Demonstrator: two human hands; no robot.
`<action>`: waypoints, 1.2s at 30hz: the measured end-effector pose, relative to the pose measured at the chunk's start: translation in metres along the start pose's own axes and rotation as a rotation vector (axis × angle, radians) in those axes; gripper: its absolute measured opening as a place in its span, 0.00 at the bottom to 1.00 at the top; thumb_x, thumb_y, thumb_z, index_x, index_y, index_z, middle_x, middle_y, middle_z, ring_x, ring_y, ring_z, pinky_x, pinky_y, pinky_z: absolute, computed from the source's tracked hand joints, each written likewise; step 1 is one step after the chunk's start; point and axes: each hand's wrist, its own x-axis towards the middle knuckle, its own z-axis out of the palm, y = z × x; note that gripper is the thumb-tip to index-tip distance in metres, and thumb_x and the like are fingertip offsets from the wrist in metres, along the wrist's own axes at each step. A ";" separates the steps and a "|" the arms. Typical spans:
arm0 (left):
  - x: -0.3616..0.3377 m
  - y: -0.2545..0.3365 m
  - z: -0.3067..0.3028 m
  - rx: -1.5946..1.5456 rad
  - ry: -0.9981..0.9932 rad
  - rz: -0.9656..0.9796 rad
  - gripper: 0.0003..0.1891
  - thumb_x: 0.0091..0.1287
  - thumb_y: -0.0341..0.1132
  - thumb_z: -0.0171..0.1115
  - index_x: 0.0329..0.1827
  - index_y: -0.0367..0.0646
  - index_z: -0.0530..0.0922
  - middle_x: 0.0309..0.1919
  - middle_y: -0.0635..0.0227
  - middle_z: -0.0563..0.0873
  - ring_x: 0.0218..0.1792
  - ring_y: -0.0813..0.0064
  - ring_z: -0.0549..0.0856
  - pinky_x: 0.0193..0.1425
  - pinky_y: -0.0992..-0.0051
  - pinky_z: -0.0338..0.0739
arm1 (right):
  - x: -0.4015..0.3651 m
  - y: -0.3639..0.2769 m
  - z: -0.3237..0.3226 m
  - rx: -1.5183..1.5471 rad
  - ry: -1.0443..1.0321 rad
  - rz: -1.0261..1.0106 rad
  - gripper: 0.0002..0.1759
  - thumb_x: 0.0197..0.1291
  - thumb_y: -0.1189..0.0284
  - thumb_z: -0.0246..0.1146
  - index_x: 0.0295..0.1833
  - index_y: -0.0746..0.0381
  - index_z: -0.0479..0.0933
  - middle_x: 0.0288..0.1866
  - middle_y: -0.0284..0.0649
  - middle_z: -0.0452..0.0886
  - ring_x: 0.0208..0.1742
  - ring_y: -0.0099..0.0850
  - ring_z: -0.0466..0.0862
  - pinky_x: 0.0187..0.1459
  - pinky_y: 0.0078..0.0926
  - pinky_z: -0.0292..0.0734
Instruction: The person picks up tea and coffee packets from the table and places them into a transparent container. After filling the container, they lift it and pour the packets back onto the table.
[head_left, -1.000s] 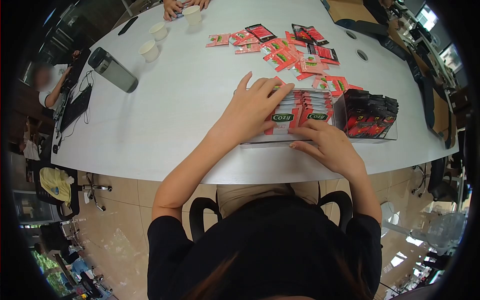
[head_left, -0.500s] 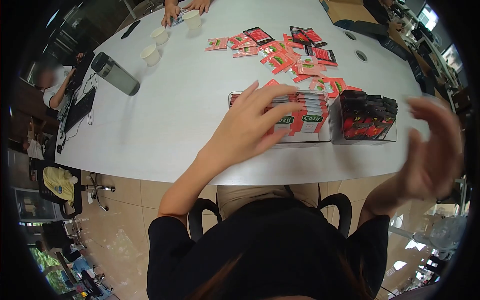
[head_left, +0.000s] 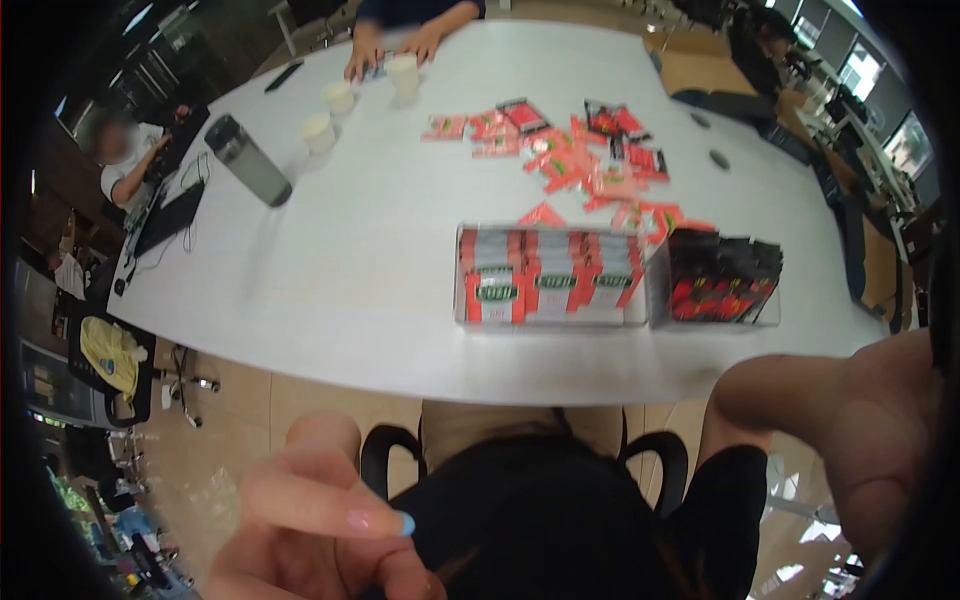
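My left hand (head_left: 310, 520) is raised close to the camera at the lower left, its fingers loosely bent and apart. It seems to hold nothing; a light blue tip shows at one fingertip. At the right edge, my right hand (head_left: 870, 430) is lifted near the camera, with its fingers out of sight. Neither hand touches the goods on the table. A clear box of red and white Cozy sachets (head_left: 550, 285) stands near the table's front edge. Right beside it is a clear box of black and red sachets (head_left: 725, 280). Loose red sachets (head_left: 560, 160) lie scattered behind the boxes.
On the left of the white table (head_left: 370, 270) stands a grey bottle (head_left: 247, 160), with paper cups (head_left: 319, 134) behind it. A person's hands (head_left: 395, 50) rest at the far edge. Open cardboard (head_left: 700, 65) lies at the back right. Another person sits at left near a laptop (head_left: 170, 220).
My left hand has left the Cozy sachet box and come back toward the camera. My right hand has also come closer, at the right edge. The view has shifted, so the table sits lower.
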 end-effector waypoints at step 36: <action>-0.054 -0.098 0.054 0.162 -0.233 -0.085 0.19 0.54 0.27 0.71 0.51 0.43 0.81 0.46 0.67 0.87 0.48 0.64 0.85 0.52 0.66 0.77 | -0.139 0.017 -0.066 -0.674 -0.191 1.205 0.19 0.71 0.69 0.57 0.64 0.65 0.75 0.54 0.46 0.83 0.50 0.29 0.83 0.55 0.30 0.74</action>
